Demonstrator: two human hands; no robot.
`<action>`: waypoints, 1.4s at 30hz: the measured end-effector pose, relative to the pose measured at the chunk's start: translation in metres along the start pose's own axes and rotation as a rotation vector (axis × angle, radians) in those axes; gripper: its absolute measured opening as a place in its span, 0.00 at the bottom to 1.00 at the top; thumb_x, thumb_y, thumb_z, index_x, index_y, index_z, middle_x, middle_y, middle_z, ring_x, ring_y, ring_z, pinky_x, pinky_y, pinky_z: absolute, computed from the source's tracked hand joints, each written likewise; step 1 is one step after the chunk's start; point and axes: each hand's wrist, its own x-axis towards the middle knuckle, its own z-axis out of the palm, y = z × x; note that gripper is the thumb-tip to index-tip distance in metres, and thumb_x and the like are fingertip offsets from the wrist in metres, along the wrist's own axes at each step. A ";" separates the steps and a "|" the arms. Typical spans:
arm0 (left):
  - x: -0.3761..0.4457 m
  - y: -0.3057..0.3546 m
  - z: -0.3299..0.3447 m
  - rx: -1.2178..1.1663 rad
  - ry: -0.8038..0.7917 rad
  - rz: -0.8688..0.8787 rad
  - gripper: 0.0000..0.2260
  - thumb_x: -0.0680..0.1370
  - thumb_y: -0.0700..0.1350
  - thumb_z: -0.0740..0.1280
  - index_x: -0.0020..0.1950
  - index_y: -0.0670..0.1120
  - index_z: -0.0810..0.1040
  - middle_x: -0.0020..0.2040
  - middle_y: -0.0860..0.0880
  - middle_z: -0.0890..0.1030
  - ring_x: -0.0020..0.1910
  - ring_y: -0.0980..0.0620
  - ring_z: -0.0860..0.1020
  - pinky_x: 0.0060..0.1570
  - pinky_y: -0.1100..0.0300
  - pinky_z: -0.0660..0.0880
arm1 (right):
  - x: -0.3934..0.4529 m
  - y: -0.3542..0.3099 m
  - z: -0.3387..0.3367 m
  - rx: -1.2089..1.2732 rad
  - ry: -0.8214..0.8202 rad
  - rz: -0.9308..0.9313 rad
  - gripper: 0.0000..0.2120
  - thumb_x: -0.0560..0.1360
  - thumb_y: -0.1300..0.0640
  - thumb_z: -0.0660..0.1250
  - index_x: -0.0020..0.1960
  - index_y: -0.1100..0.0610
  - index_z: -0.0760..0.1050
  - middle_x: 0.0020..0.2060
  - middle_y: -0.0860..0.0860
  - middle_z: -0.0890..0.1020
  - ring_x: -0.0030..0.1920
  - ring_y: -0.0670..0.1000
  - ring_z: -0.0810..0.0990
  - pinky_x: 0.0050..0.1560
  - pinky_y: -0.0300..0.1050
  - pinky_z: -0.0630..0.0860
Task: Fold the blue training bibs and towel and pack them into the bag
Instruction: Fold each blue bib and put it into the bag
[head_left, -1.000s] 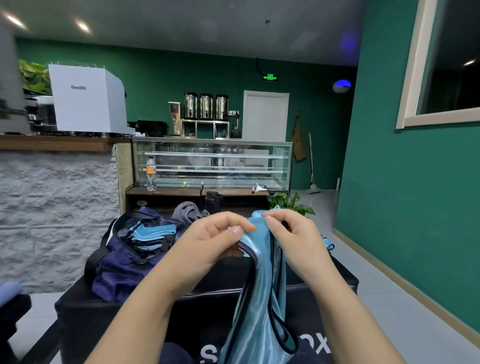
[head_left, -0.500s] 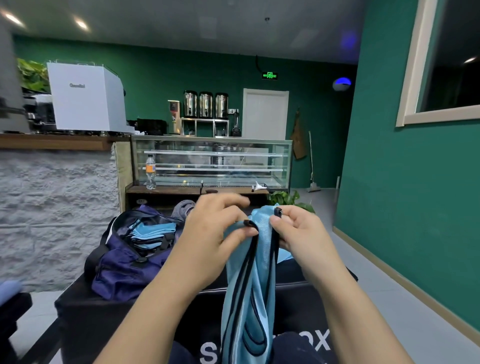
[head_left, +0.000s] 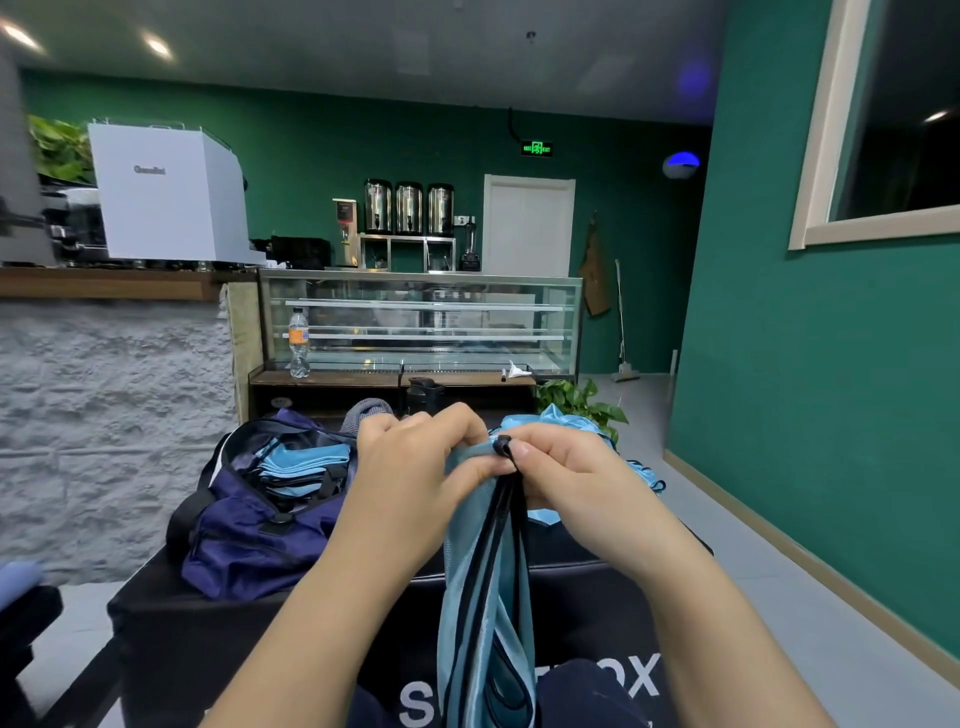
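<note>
Head view: both hands, the left hand (head_left: 415, 467) and the right hand (head_left: 576, 478), pinch the top of a blue bib (head_left: 485, 597) held up between them, its long axis hanging straight down toward the bench's near edge. The open bag (head_left: 249, 525), folded bibs already inside, sits on the bench's left side, nearer the left hand.

Glossy blue cloth bib (head_left: 485, 597), matt navy fabric bag (head_left: 249, 540), rough stone-like counter front (head_left: 104, 415), glass display case (head_left: 421, 322).
</note>
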 end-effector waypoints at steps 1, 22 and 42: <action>0.000 0.000 0.000 0.009 -0.005 -0.002 0.12 0.69 0.65 0.58 0.43 0.58 0.68 0.33 0.56 0.76 0.43 0.63 0.69 0.55 0.70 0.55 | -0.001 -0.001 0.000 -0.008 -0.020 -0.011 0.12 0.75 0.48 0.60 0.49 0.50 0.81 0.47 0.64 0.81 0.50 0.66 0.80 0.57 0.66 0.73; -0.009 -0.007 0.021 -0.969 -0.339 -0.468 0.06 0.74 0.53 0.65 0.39 0.55 0.79 0.43 0.50 0.79 0.45 0.54 0.76 0.50 0.54 0.74 | 0.000 0.012 -0.023 0.406 0.121 -0.074 0.11 0.71 0.54 0.64 0.47 0.61 0.77 0.38 0.52 0.81 0.36 0.46 0.79 0.37 0.36 0.75; 0.146 0.017 -0.049 0.106 -0.133 -0.107 0.02 0.73 0.43 0.73 0.42 0.45 0.83 0.34 0.53 0.78 0.33 0.56 0.72 0.34 0.62 0.67 | 0.098 -0.065 -0.077 -0.558 0.343 -0.137 0.09 0.78 0.61 0.62 0.52 0.51 0.79 0.39 0.46 0.80 0.35 0.44 0.74 0.30 0.35 0.68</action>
